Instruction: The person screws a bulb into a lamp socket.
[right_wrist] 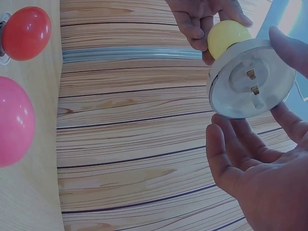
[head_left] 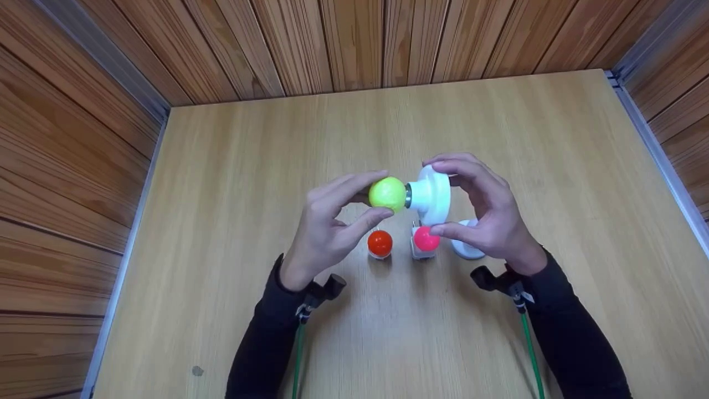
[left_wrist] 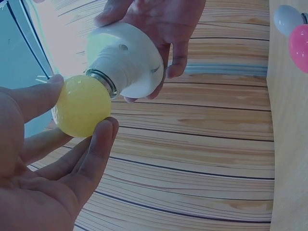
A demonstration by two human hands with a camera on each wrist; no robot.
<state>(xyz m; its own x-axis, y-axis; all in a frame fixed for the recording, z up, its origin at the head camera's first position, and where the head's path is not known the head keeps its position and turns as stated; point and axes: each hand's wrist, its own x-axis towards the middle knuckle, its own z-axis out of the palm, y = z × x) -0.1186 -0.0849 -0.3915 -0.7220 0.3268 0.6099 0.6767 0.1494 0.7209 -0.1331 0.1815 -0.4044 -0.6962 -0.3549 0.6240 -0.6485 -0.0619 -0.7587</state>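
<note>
My left hand (head_left: 332, 224) pinches a yellow light bulb (head_left: 387, 194) between thumb and fingers. Its metal screw base sits at the mouth of a white lamp holder (head_left: 435, 195), partly inside it. My right hand (head_left: 487, 208) holds that holder by the edge of its round base, thumb on one side and fingers on the other. Bulb and holder lie sideways in line, raised above the table. From the right wrist view, the open back of the lamp holder (right_wrist: 252, 79) shows two brass screws. The left wrist view shows the yellow bulb (left_wrist: 82, 106) between the fingertips.
Under the hands, a red bulb (head_left: 380, 244) and a pink bulb (head_left: 426, 239) stand on the wooden table (head_left: 249, 166), each with a white part beneath. A white round piece (head_left: 468, 246) lies beside them, partly behind the right thumb. Wood-panelled walls (head_left: 354, 44) enclose the table.
</note>
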